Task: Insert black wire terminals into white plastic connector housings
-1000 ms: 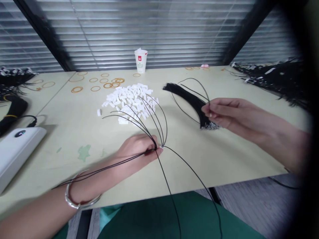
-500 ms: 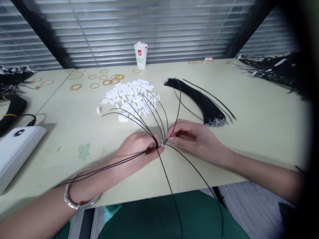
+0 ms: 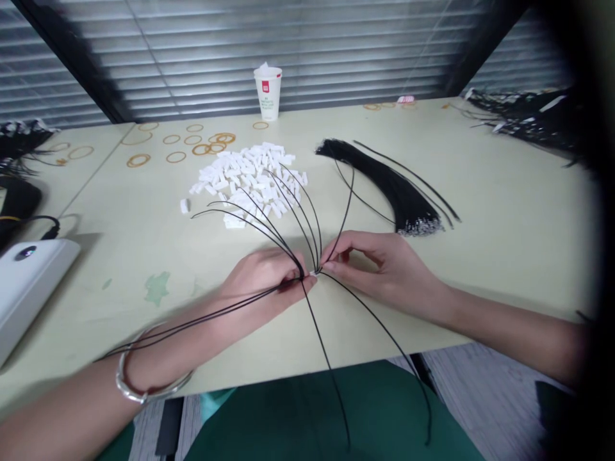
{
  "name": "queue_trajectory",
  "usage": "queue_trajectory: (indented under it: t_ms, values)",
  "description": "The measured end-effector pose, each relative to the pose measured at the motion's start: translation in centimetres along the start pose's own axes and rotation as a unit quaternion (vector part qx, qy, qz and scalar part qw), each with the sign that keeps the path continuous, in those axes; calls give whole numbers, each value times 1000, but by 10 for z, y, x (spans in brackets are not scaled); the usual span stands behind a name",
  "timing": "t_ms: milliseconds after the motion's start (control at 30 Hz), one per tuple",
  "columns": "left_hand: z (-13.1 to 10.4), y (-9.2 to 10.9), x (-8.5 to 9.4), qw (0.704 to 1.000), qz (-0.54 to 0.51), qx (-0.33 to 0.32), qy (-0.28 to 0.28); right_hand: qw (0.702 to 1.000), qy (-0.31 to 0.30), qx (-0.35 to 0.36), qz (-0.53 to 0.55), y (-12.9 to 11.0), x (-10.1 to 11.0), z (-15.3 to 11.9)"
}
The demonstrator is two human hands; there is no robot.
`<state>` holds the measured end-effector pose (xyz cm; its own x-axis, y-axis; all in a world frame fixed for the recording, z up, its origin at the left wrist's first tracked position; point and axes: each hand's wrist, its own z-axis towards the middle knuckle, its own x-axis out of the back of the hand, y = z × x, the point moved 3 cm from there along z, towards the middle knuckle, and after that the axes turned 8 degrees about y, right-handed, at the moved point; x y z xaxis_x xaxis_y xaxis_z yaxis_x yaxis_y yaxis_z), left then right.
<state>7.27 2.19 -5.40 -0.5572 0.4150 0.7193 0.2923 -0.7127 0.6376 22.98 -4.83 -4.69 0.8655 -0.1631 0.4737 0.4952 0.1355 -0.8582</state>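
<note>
Closed grey blinds point(image 3: 288, 38) ran behind a pale work table point(image 3: 504, 211). Left hand point(image 3: 262, 285) lay low on the table, thumb and fingers pinched shut on a small white connector point(image 3: 313, 273) where several thin black wires point(image 3: 269, 221) met; their free ends fanned up and away over a heap of white plastic housings point(image 3: 245, 176), others trailed back along the forearm and off the table edge. Right hand point(image 3: 379, 269) sat just beside, fingertips closed together on one more wire at the same junction. A bundle of loose black wires point(image 3: 384, 186), metal-tipped ends toward the person, lay behind the right hand, near but apart.

Judged step: seating a wire end into the connector held by the left. Next move would likely call for a fine push with the terminal lined up to an open slot, left pinch steady.

Rubber bands point(image 3: 192, 144) scattered far left; a silver bangle point(image 3: 144, 384) on the left wrist. Paper cup point(image 3: 268, 93) at the far edge bore a red logo and small print, unreadable. White device point(image 3: 29, 282) at left, no legible marking.
</note>
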Motion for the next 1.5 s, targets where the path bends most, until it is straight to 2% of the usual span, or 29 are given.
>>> queue_trajectory:
  t_ms: [467, 833, 1000, 1267, 1500]
  values:
    - [1, 0, 0, 1000, -4, -7, 3, 998, 23, 50, -38, -1, 0, -2]
    - [1, -1, 0, 1000, 6, -29, 7, 999, 17, 16, -39, -1, 1, -2]
    - [0, 0, 1, 1000, 5, -4, -2, 1000, 14, 5, -19, 1, 1, -2]
    - [1, -1, 1, 1000, 2, -2, -4, 999, 27, 33, -19, 0, 1, -1]
    - [0, 1, 0, 1000, 5, -2, 1, 995, 45, 61, -62, -1, 0, -1]
